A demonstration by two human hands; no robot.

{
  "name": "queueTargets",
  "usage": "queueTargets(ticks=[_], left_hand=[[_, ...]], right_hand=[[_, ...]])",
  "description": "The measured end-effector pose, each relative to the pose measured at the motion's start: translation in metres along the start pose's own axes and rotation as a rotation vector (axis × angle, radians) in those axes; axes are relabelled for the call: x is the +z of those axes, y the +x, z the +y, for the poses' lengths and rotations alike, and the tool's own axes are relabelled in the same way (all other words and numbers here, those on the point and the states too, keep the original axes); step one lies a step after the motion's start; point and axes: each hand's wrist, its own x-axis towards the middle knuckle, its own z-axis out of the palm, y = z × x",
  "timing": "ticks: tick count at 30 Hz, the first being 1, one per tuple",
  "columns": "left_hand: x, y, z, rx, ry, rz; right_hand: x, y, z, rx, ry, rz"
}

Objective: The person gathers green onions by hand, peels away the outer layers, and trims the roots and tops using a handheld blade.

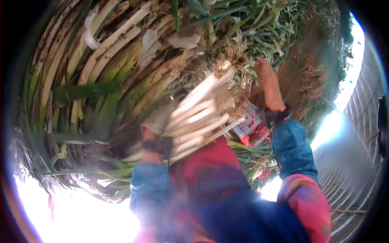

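Observation:
A bundle of white-stemmed leeks (198, 115) lies across my lap, its roots pointing up and to the right. My left hand (157, 118), in a pale glove, grips the bundle from the left side; the stems hide most of its fingers. To the right of the root ends is my right hand (269, 86), seen edge-on with its fingers stretched out and nothing visible in them. Dark bands circle both wrists. More leeks (109, 52), soil-stained and with long green leaves, form a large pile at the left.
A printed box or packet (247, 119) and red netting (259, 133) sit between the bundle and my right forearm. Leaf scraps (259, 24) cover the top middle, with brown soil (298, 60) to their right. Ribbed sheeting (352, 162) curves along the far right.

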Motion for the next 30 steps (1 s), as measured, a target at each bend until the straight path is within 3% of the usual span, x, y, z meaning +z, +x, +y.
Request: queueTargets(ticks=[1,3,6,7,8,10,13,16,18,20,22,24,26,28,30], left_hand=[[0.0,-0.002,0.002,-0.001,0.015,-0.001],[-0.001,-0.006,0.008,-0.011,0.035,0.005],[-0.002,-0.012,0.015,-0.01,0.03,0.003],[-0.002,-0.013,0.016,-0.012,0.01,-0.011],[-0.002,-0.014,0.018,-0.014,-0.009,-0.025],[-0.004,-0.011,0.013,0.007,0.006,-0.045],[-0.006,-0.008,-0.001,0.168,0.174,-0.042],[-0.006,-0.009,0.002,0.084,0.108,-0.055],[-0.012,-0.017,0.016,0.054,0.223,-0.09],[-0.014,-0.017,0.016,0.018,0.256,-0.084],[-0.008,0.003,-0.003,0.058,0.225,-0.062],[-0.006,0.002,-0.013,0.062,0.223,-0.059],[-0.002,-0.003,-0.007,0.056,0.229,-0.068],[-0.001,-0.024,0.006,0.085,0.267,-0.023],[-0.002,-0.039,0.011,0.153,0.302,-0.045]], right_hand=[[-0.005,0.017,-0.008,-0.092,-0.019,0.028],[-0.004,0.053,-0.07,-0.056,0.087,0.087],[0.01,0.06,-0.094,-0.05,-0.059,-0.281],[0.023,0.054,-0.103,-0.144,-0.642,-0.34],[0.028,0.046,-0.103,-0.067,-0.579,-0.474],[0.03,0.043,-0.09,0.028,-0.255,-0.435],[0.029,0.053,-0.098,0.175,-0.214,-0.567],[0.024,0.058,-0.098,-0.192,-0.86,-0.506],[-0.002,0.08,-0.077,-0.378,-1.205,-0.244],[-0.019,0.099,-0.121,-0.087,-1.43,-0.089],[-0.04,0.12,-0.139,-0.62,-1.465,-0.008],[0.019,0.098,-0.197,-0.847,-1.25,-0.032],[0.098,0.062,-0.224,-0.663,-0.853,-0.343],[0.175,0.032,-0.208,-0.727,-0.794,-0.61],[0.241,0.01,-0.184,-0.311,-0.874,-1.044]])
